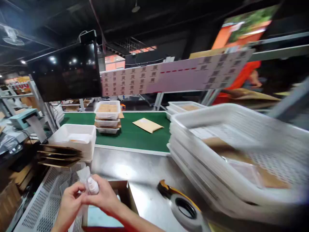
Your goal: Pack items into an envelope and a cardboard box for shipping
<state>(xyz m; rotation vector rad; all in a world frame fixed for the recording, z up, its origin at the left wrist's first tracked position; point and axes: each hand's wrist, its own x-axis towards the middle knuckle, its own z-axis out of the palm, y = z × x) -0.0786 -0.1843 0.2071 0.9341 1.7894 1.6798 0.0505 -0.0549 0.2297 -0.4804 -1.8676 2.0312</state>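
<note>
Both my hands meet low at the left over an open brown cardboard box (125,193). My right hand (106,196) grips a small white bottle in a clear plastic wrapper (90,183). My left hand (70,204) pinches the same wrapper from the left side. The box shows a pale blue inside under my right forearm. A tape dispenser with a yellow-black handle (183,206) lies on the steel table (140,170) to the right of the box.
A stack of white mesh baskets (231,161) with brown envelopes fills the right. A green conveyor belt (135,132) carries stacked baskets (107,117) and a brown envelope (147,125). A white basket (77,138) and flat cardboard (59,156) sit left. A dark monitor (65,72) hangs above.
</note>
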